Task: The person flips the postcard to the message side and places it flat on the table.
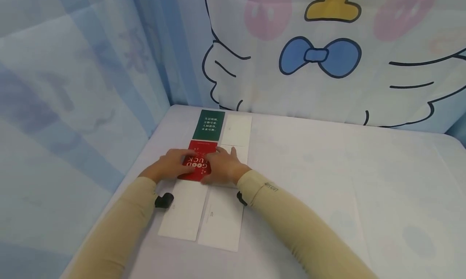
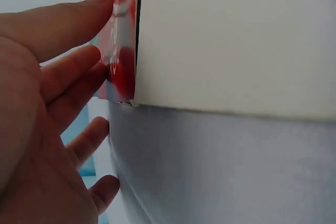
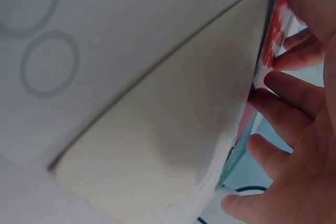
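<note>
A red card (image 1: 198, 159) printed with "GOOD LUCK" lies flat in the left column of cards on the table. My left hand (image 1: 170, 164) touches it from the left, fingertips and thumb resting along its edge. From the other side my right hand (image 1: 223, 165) reaches over its right part, covering some of the print. In the left wrist view the fingers (image 2: 68, 72) are spread and fairly straight against the red card (image 2: 125, 74). The right wrist view likewise has extended fingers (image 3: 289, 111) at the card's edge, with a white card (image 3: 173, 114) beside it.
Beyond the red card lies a green card (image 1: 209, 125) with white writing. White cards lie around it: one at the far right (image 1: 237, 129), two nearer me, left (image 1: 183, 210) and right (image 1: 223, 218). A patterned curtain (image 1: 109, 68) borders the white tabletop (image 1: 309, 169) behind and left.
</note>
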`<state>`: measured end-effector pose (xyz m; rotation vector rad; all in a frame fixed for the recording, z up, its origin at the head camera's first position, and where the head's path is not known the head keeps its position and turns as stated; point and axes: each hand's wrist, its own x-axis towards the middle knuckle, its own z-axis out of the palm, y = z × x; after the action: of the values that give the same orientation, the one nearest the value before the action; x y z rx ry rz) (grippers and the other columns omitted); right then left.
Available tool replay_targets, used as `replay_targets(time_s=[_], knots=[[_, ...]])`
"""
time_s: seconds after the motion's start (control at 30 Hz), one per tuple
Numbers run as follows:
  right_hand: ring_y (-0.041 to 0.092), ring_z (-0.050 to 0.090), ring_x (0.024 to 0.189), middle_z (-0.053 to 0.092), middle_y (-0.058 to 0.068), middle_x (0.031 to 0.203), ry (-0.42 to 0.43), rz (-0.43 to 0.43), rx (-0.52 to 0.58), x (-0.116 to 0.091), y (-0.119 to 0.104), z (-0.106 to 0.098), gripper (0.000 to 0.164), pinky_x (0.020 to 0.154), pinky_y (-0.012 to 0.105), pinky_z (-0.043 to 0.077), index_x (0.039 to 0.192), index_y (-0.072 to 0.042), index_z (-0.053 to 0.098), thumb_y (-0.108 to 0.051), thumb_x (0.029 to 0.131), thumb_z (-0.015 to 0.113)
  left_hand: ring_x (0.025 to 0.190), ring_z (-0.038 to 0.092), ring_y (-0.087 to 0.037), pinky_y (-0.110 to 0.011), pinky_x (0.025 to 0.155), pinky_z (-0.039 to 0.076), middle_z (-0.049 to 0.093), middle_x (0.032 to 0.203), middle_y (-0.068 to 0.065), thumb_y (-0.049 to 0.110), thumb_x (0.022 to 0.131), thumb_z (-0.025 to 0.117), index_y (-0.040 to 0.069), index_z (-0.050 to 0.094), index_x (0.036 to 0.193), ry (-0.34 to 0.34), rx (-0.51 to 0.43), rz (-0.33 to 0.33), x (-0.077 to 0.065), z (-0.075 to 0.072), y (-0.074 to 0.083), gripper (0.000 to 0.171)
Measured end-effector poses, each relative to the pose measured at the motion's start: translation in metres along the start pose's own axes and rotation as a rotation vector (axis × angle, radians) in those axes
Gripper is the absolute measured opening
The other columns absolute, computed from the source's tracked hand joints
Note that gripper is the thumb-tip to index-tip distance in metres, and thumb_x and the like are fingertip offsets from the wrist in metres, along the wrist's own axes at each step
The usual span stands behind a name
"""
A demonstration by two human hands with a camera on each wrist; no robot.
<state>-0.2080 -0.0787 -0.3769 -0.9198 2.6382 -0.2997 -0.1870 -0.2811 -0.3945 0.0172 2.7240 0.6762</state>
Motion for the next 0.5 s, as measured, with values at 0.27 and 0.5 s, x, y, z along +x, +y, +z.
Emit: replay_targets(time_s=[0.27,0.5], knots=[[0.029,0.031,0.142,0.055,0.003,0.141,0.009,-0.005,-0.027,0.0017,-0.0009,0.001,0.08,0.114,0.066,0.016,0.145,-0.017,0.051,-0.052,0.079,0.08,0.135,0.036,-0.041,-0.065,0.1,0.041,0.043,0.149,-0.017,0.039,0.086,0.077,0.017,0.047,0.149,-0.002,-0.007,-0.018,-0.0006,-0.0014,0.0022,0.074],[0.023,0.051,0.123,0.062,0.004,0.128,0.023,-0.036,0.019,0.006,0.0004,0.0043,0.061,0.114,0.064,0.018,0.138,-0.015,0.054,-0.047,0.089,0.069,0.135,0.035,-0.042,-0.066,0.105,0.034,0.043,0.149,-0.02,0.055,0.093,0.061,0.011,0.048,0.149,-0.043,-0.039,0.023,0.0017,-0.0023,-0.0011,0.072]])
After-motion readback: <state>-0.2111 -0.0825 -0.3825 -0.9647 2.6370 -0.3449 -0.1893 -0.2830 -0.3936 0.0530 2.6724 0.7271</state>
